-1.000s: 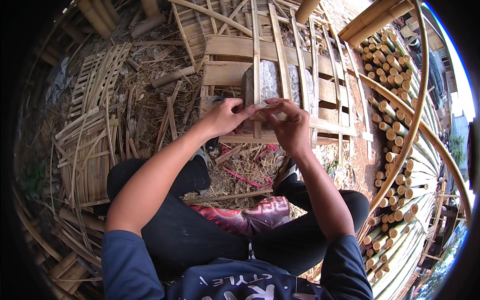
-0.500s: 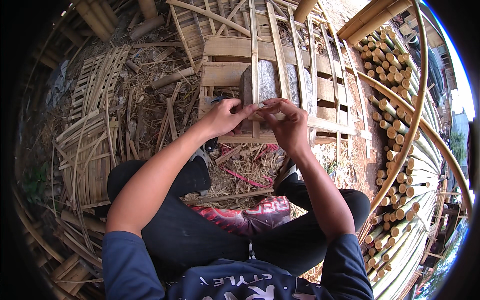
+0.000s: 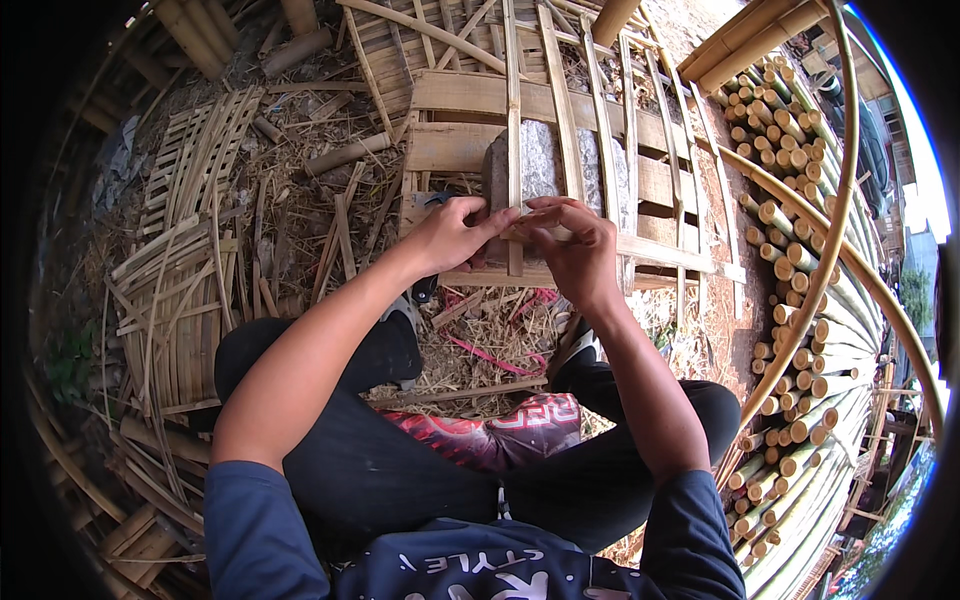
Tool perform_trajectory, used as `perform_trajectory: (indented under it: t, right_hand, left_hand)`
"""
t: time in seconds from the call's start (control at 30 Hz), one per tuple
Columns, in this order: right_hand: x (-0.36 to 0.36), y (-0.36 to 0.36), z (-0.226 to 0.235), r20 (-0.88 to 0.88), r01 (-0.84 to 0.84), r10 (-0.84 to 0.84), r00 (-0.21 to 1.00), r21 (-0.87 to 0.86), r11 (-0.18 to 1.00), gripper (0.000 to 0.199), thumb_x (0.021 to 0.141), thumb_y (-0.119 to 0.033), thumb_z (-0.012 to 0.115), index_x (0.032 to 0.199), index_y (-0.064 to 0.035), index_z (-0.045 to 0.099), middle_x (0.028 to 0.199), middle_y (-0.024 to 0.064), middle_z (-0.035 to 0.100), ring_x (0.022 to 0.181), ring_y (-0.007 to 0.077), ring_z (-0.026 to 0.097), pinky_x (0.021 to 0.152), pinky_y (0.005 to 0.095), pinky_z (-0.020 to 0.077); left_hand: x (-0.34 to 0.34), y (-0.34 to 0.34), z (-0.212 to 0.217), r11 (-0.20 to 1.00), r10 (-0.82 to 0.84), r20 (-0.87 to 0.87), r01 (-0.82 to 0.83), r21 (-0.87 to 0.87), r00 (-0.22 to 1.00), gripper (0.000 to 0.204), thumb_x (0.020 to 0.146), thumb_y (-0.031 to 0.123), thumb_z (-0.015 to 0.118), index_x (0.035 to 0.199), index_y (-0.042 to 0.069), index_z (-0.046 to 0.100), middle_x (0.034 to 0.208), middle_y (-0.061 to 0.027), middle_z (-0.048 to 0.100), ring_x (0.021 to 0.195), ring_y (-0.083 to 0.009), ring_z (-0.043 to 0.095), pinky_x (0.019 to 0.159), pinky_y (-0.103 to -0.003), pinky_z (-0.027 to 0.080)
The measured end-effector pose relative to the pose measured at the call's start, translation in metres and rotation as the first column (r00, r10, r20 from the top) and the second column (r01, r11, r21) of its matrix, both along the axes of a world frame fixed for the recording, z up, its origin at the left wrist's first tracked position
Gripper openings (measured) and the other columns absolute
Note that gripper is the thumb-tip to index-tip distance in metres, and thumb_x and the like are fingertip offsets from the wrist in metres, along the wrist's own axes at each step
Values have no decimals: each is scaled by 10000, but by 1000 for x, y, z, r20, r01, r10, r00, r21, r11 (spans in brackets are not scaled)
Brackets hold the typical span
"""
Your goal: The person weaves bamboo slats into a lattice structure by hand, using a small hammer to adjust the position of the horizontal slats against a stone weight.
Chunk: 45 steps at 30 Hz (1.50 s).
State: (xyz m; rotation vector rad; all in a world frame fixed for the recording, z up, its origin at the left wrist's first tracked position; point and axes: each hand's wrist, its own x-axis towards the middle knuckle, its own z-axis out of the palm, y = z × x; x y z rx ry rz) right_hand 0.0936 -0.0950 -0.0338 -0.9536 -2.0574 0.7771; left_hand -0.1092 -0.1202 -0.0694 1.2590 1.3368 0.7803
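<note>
1. While you sit on the straw-littered ground, your left hand and right hand meet over a bamboo lattice frame lying flat in front of your knees.
2. The frame is pale tan: broad flat boards run crosswise, and thin split strips cross them lengthwise, loosely spaced.
3. Your left fingers are closed in a pinch on one upright strip near its lower end, where it crosses the nearest board.
4. Your right fingers curl tight around the same crossing, touching the left fingertips; what lies under them is hidden.
5. A grey stone block sits beneath the strips, just beyond your hands.
6. Nothing here serves as a container. Cut bamboo poles are stacked at your right with round ends facing you, and a long bent bamboo strip arcs over them.
7. Finished woven panels lie at your left.
</note>
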Motion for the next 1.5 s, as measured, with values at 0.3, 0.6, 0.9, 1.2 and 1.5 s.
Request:
perform_trajectory:
  t: [0.3,0.6,0.9,1.2,1.5]
  right_hand:
    - [-1,2,-5,-67,30,-27,997,35,999,116,742,-47,817,833,-80,753,941,76,739,904,234,696,861,367,519]
    - [-1,-1,0,-33,17,-13,999,126,992,99,757,-27,777,818,-63,708,875,74,732,866,254,693,908,401,482]
    - [-1,1,-3,-68,15,-7,998,119,993,107,756,-69,794,817,-67,707,867,67,732,853,252,692,895,392,484]
    - [-2,-1,3,-61,1,7,998,140,990,72,789,-92,757,804,-60,695,808,87,713,802,282,677,858,383,488]
    - [-2,1,3,-58,-7,14,998,119,993,126,771,-75,771,821,-48,659,805,93,716,821,301,683,853,401,494]
  left_hand:
    - [3,-3,-3,998,20,28,-22,53,999,656,899,656,600,849,2,610,649,-52,642,575,-125,659,517,-278,512]
    - [7,-5,-9,993,66,29,-68,97,997,637,917,633,594,822,5,631,619,-51,632,561,-118,652,508,-268,485]
    - [1,-3,-10,944,211,-185,-152,292,960,611,988,550,513,772,-19,570,628,-123,599,630,-249,656,586,-409,474]
    - [-11,-40,14,951,308,-779,-150,271,546,472,922,393,636,1114,-31,555,992,-288,667,932,-456,657,811,-525,520]
    - [15,-71,-15,978,167,-724,-205,36,670,636,833,197,725,1258,-172,429,1031,-368,644,969,-485,665,857,-487,562]
